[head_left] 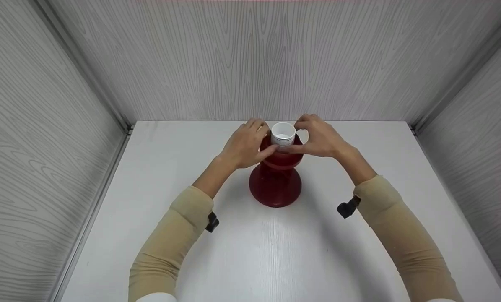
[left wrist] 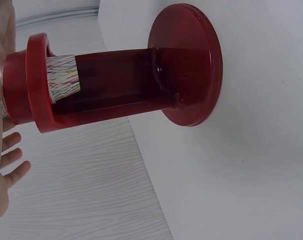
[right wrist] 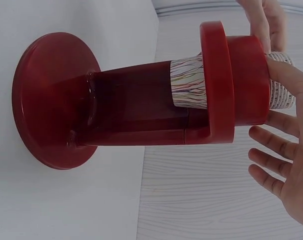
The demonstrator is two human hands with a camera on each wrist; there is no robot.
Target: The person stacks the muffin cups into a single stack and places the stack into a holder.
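Note:
A red cup dispenser (head_left: 275,188) stands upright on its round base, with a stack of white paper cups (head_left: 283,131) rising out of its top opening. My left hand (head_left: 245,143) holds the stack from the left, thumb in front and fingers behind. From the other side my right hand (head_left: 321,137) holds it too, its thumb across the front near the dispenser's rim. In the right wrist view the right hand's lower fingers (right wrist: 274,145) spread out beside the red collar. A cup with colourful wavy lines (right wrist: 188,82) shows below that collar.
The dispenser stands toward the back of a white table (head_left: 267,251). Behind it rises a grey wood-grain wall (head_left: 250,63), and similar panels stand at the left and right. Small black wrist cameras (head_left: 346,209) hang from the sleeves.

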